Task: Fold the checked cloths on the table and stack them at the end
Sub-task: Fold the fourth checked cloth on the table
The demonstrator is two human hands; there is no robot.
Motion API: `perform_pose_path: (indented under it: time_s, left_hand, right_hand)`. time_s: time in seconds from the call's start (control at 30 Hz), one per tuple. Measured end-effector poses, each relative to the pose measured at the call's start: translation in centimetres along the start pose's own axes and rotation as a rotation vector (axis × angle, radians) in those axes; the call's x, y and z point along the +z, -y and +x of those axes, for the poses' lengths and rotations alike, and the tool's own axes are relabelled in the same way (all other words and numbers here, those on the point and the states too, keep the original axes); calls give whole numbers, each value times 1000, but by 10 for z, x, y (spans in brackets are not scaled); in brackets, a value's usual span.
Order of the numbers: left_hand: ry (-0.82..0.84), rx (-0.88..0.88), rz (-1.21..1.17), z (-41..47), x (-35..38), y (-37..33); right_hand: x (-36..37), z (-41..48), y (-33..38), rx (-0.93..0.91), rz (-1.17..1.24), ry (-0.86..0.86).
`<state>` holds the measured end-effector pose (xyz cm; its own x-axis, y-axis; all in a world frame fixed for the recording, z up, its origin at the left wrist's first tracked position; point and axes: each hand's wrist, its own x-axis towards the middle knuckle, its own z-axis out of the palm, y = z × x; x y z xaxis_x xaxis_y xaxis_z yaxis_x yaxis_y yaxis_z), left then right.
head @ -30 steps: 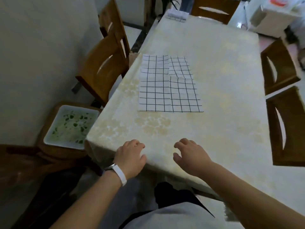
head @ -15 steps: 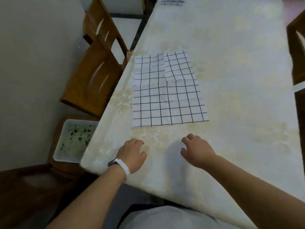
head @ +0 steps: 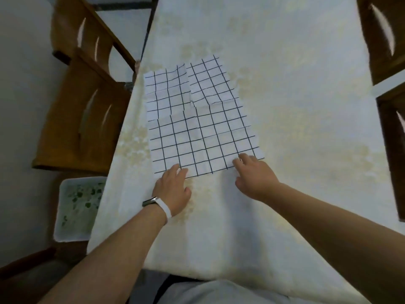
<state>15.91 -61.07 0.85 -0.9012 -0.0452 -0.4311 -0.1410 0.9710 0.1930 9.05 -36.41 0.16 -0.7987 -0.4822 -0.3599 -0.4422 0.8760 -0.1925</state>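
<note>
Touching the checked cloth [head: 197, 128] are left hand [head: 173, 189] and right hand [head: 254, 176]

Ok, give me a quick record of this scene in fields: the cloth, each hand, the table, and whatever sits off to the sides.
checked cloth: spread flat on the table, creased, not yet folded; cannot tell whether it is one piece or several overlapping
left hand: fingertips touch the cloth's near edge, towards its left corner
right hand: fingers rest on the cloth's near right corner
table: pale patterned cover
wooden chairs: along both long sides
white tray: low, left of the table, holds green bits
</note>
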Motion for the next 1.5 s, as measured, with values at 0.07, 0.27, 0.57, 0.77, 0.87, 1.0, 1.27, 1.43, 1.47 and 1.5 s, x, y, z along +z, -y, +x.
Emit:
perform_pose_path:
  time_s: [0.07, 0.27, 0.57, 0.77, 0.87, 1.0, 1.27, 1.43, 1.47, 1.5]
  left_hand:
    - [12, 30, 21, 12, 1, -2]
    - [40, 96, 89, 36, -2, -3]
    - [-28, 178, 159, 50, 5, 8]
    - [-100, 291, 201, 51, 11, 15]
    - [-128, 319, 202, 50, 17, 18]
    - [-105, 311, 235, 48, 20, 17]
    - [-139, 343, 257, 44, 18, 17]
    - [-229, 433, 220, 22, 22, 24]
    - [-248, 445, 214, 17, 22, 25]
    - [-263, 469, 209, 12, 23, 26]
  right_hand:
    - [2, 6, -1, -1, -20, 8]
    - [4, 24, -3, -32, -46, 21]
    - [10, 45, -7, -173, -126, -93]
    - [19, 50, -11, -270, -121, -152]
    - [21, 50, -9, -270, -126, -150]
    - [21, 52, -5, -256, -145, -139]
    - [24, 38, 3, -185, -120, -159]
    - [25, 11, 13, -165, -106, -170]
    - [25, 5, 16, -160, -105, -168]
    - [25, -1, 18, -151, -107, -161]
